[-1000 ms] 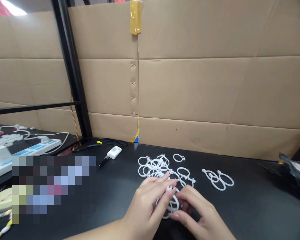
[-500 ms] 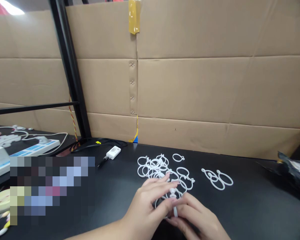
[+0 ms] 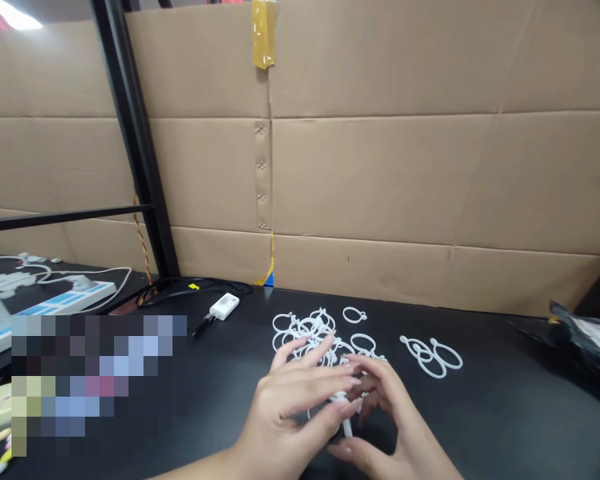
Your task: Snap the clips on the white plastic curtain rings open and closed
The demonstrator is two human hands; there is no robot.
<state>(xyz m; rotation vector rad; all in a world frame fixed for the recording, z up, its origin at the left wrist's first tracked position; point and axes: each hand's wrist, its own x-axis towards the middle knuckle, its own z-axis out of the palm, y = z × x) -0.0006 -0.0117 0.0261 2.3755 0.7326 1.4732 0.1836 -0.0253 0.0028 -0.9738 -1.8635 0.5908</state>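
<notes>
My left hand (image 3: 293, 403) is above the black table, its thumb and fingers closed on a white plastic ring (image 3: 347, 427) that hangs edge-on below the fingertips. A small knob-like part of it shows between thumb and forefinger. My right hand (image 3: 387, 420) curves around the ring from the right with fingers and thumb apart; its thumb tip is close to the ring's lower end, and I cannot tell if it touches. Just beyond my fingers lies a heap of similar white rings (image 3: 307, 327) with small eyelets, partly hidden by my left hand.
Several white rings (image 3: 433, 360) lie overlapping to the right, and a single ring (image 3: 354, 315) sits behind the heap. A white charger plug (image 3: 225, 306) and a power strip (image 3: 70, 300) are on the left. A black plastic bag (image 3: 575, 340) is at far right; a cardboard wall (image 3: 380, 180) stands behind.
My right hand's fingers have spread and lifted away from the ring they were pinching. The left hand still holds it. The view has shifted slightly.
</notes>
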